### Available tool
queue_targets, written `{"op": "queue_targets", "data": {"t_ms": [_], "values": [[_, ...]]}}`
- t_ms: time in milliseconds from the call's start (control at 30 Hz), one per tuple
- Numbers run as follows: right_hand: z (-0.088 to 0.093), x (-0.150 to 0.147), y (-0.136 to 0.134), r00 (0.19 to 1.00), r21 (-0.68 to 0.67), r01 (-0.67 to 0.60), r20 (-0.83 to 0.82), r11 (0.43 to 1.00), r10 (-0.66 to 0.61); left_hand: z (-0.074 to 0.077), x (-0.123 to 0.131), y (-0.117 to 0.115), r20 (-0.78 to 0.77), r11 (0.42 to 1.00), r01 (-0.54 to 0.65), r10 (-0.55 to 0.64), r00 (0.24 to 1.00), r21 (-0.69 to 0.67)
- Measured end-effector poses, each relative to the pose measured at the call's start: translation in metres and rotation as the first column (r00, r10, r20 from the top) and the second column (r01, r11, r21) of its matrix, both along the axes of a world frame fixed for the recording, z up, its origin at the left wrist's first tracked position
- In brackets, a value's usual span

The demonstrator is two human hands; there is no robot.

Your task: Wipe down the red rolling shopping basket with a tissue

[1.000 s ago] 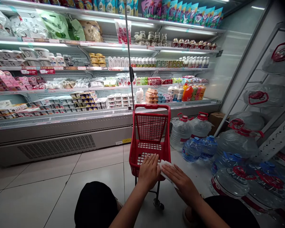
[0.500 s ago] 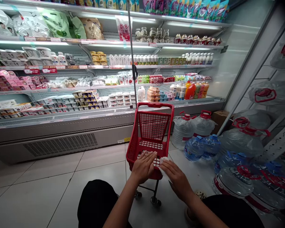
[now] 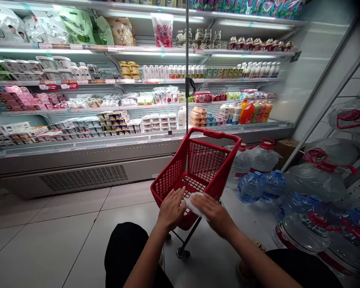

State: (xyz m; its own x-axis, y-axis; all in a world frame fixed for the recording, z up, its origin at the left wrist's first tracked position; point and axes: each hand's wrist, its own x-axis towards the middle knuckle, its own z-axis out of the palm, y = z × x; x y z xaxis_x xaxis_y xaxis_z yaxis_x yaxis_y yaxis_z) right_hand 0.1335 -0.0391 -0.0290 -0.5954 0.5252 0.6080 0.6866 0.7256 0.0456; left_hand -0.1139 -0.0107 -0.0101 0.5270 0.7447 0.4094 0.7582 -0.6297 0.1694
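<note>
A small red shopping cart (image 3: pixel 207 160) stands on the tiled floor in front of me, turned at an angle with its handle toward the far right. My left hand (image 3: pixel 171 208) lies flat with fingers stretched out on the cart's near rim. My right hand (image 3: pixel 211 210) presses a white cloth (image 3: pixel 193 202) against the near corner of the basket, fingers flat over it. The basket looks empty. My knees in dark trousers show at the bottom.
A long refrigerated shelf unit (image 3: pixel 108 100) with dairy packs, bottles and bags fills the back. Large water jugs (image 3: pixel 258 176) with red and blue caps crowd the floor at the right. A thin metal pole (image 3: pixel 187 64) rises behind the cart. A cardboard box (image 3: pixel 285 146) sits by the jugs.
The cart has swung round, its front moving left and its handle end right. Both hands stayed on the near rim, the right one sliding the cloth left along it.
</note>
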Motion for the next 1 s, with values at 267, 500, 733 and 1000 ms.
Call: {"op": "queue_targets", "data": {"t_ms": [267,500,733,1000], "values": [[0.003,-0.004,-0.001,0.988,0.020,0.150,-0.051,0.989,-0.149,-0.012,0.034,-0.010,-0.075,0.987,-0.155,0.152,0.985,-0.035],[0.007,0.021,-0.003,0.991,0.019,0.136,0.015,0.990,-0.137,-0.019,0.038,-0.021,-0.065,0.986,-0.163,0.165,0.984,0.028],[0.013,0.044,0.012,0.962,0.047,0.271,-0.016,0.961,-0.271,-0.008,0.018,-0.008,-0.089,0.992,-0.119,0.121,0.989,0.030],[0.010,-0.001,-0.007,0.993,0.070,0.119,0.016,0.990,-0.120,-0.005,0.042,-0.015,-0.050,0.987,-0.122,0.128,0.991,0.103]]}}
